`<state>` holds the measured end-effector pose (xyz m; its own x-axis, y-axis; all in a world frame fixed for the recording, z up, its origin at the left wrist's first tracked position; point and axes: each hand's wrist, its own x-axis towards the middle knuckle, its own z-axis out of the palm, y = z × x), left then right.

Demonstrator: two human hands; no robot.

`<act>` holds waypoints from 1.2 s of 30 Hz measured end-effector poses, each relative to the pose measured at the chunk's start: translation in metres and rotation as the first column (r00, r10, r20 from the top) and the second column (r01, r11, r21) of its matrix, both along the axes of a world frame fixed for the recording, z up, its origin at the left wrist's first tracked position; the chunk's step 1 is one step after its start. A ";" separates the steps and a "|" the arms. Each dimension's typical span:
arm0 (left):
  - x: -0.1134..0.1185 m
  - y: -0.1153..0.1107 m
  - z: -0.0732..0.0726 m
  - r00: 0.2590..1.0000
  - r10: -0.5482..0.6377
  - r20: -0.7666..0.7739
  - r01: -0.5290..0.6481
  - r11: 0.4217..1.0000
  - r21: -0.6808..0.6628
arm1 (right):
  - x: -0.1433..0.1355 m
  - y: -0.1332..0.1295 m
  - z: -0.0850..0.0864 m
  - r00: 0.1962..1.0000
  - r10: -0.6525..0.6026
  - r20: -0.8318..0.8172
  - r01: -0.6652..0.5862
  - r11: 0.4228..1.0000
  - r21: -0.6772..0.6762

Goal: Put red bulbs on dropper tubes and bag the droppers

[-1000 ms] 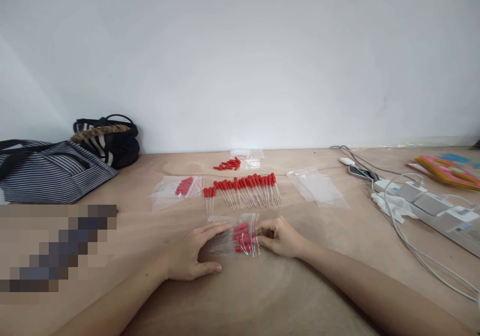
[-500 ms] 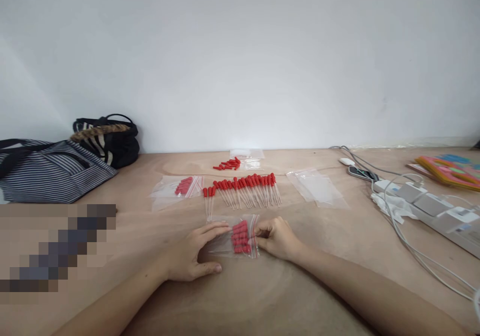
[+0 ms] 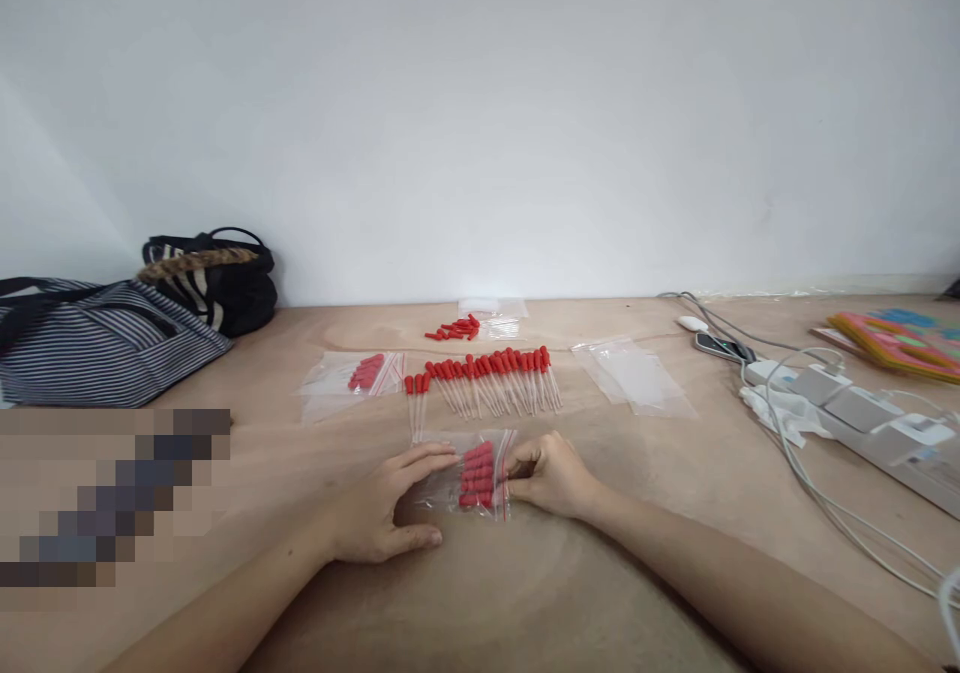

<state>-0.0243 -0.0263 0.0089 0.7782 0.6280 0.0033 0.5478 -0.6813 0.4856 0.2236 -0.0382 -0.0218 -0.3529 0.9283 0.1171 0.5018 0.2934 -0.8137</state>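
Observation:
A clear zip-lock bag (image 3: pixel 436 493) lies on the table in front of me, with several red-topped droppers (image 3: pixel 477 475) side by side inside it. My left hand (image 3: pixel 394 503) rests at the bag's left part, fingers stretched over the plastic and thumb apart on the table. At the red-striped zip edge, the thumb and fingers of my right hand (image 3: pixel 551 478) pinch the bag. Behind the bag, glass droppers with red rubber bulbs (image 3: pixel 495 368) lie in a row, three of them set apart at the left.
A filled zip-lock bag (image 3: pixel 330 373) lies to the left, flat bags (image 3: pixel 634 378) to the right. Loose red bulbs (image 3: pixel 454 330) sit beside glass tubes (image 3: pixel 501 327) near the wall. Bags (image 3: pixel 112 338) stand far left; a power strip (image 3: pixel 862 403) with cables is at right.
The red-topped droppers inside the bag have shifted slightly left, away from the zip edge. Both hands stay nearly in place.

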 end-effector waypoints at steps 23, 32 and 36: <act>0.037 -0.007 -0.007 0.954 -0.291 0.075 0.266 0.932 0.246 | 0.062 -0.001 -0.005 0.894 0.062 0.444 -0.390 0.599 0.699; 0.034 0.017 -0.023 0.972 -0.076 0.221 -0.042 0.873 0.486 | 0.052 -0.012 0.008 0.734 0.039 0.678 -0.647 0.342 0.682; 0.036 0.008 -0.019 0.930 -0.205 0.307 0.036 0.878 0.478 | 0.046 -0.009 0.008 0.747 0.013 0.665 -0.638 0.293 0.712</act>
<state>0.0121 -0.0185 -0.0102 0.7445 0.3907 0.5413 0.3069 -0.9204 0.2422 0.2692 -0.0473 -0.0136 -0.8778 0.1561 0.4529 0.3391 0.8702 0.3574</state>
